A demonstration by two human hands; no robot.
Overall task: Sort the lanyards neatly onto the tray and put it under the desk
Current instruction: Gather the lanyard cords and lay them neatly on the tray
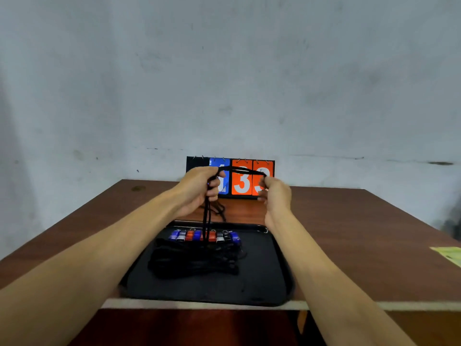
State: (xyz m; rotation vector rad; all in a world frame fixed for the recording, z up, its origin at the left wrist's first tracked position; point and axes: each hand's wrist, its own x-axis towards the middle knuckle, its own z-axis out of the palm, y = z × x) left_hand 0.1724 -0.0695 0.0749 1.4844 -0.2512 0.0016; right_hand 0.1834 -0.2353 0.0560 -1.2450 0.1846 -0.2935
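Grey wall behind, brown desk (349,233) below: centre frame, left hand (199,188) and right hand (274,196) each grip a black lanyard (245,170) stretched between them — its tail dangling over the tray (264,275), where a neat row of lanyards (197,260) already lies; stowing it under the desk remains.

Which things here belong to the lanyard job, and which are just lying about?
Job: lanyard held between left hand and right hand; sorted lanyards; tray; desk.
Lying about: scoreboard against the wall; yellowish paper at the desk's right edge.
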